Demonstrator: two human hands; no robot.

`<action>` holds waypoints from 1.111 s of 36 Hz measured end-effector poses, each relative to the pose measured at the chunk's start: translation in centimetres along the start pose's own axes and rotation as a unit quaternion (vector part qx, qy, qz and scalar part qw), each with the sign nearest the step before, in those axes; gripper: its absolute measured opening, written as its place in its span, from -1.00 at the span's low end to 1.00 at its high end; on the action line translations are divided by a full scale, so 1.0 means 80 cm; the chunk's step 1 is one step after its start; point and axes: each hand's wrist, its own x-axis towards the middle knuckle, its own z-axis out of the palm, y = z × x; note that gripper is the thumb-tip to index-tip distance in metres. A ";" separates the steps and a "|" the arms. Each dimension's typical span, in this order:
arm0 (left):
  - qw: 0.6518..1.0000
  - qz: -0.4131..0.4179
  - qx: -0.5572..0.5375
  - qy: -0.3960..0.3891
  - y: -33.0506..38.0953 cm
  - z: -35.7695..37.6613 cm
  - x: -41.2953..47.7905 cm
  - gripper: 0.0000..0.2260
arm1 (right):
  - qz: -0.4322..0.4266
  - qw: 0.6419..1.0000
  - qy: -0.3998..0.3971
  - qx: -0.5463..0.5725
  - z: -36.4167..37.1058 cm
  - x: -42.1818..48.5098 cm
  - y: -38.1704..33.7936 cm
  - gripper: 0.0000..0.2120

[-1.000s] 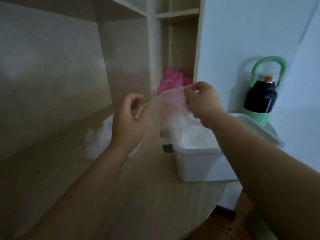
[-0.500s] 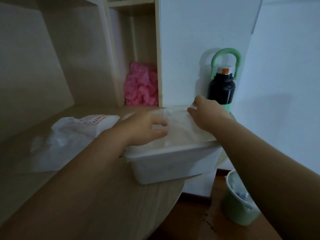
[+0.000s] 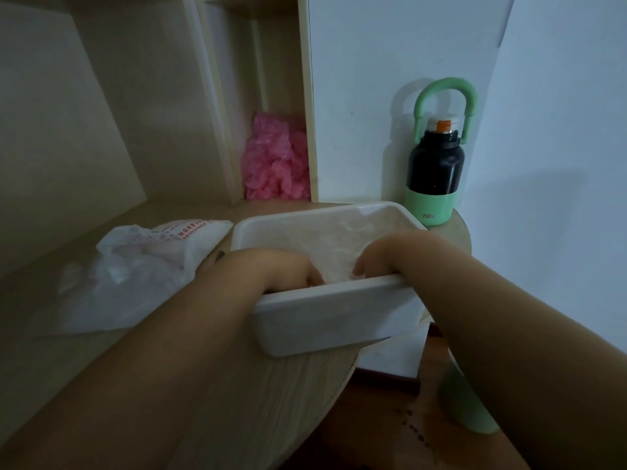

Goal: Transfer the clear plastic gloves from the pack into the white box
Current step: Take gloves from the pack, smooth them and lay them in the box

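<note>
The white box (image 3: 339, 312) stands near the round edge of the wooden table. Crumpled clear plastic gloves (image 3: 339, 240) lie inside it. Both my hands reach down into the box over its near wall. My left hand (image 3: 281, 269) and my right hand (image 3: 383, 254) press their fingertips down on the gloves; the near wall hides part of the fingers. Left of the box the glove pack (image 3: 142, 269), a white plastic bag with red print, lies slack on the table with neither hand touching it.
A black and green bottle (image 3: 434, 171) with a green handle stands just behind the box's right corner. A pink crinkled bundle (image 3: 274, 164) fills a shelf compartment behind. A green bin (image 3: 471, 408) sits on the floor below my right forearm.
A second ago both hands held a clear glove stretched in the air; they lowered it onto the box and now push down inside it. The view has moved closer to the box.
</note>
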 end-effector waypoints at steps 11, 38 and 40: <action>0.917 0.085 -0.189 0.340 -0.026 -0.017 -0.039 -0.78 | -0.018 0.977 0.207 0.042 -0.030 -0.023 -0.020 -0.63; 0.840 -0.189 -0.237 0.450 -0.291 0.172 -0.097 -0.64 | -0.157 0.869 0.261 0.391 0.077 0.084 -0.326 -0.58; 0.841 -0.201 -0.218 0.453 -0.295 0.180 -0.084 -0.62 | -0.159 0.878 0.293 0.344 0.089 0.090 -0.330 -0.55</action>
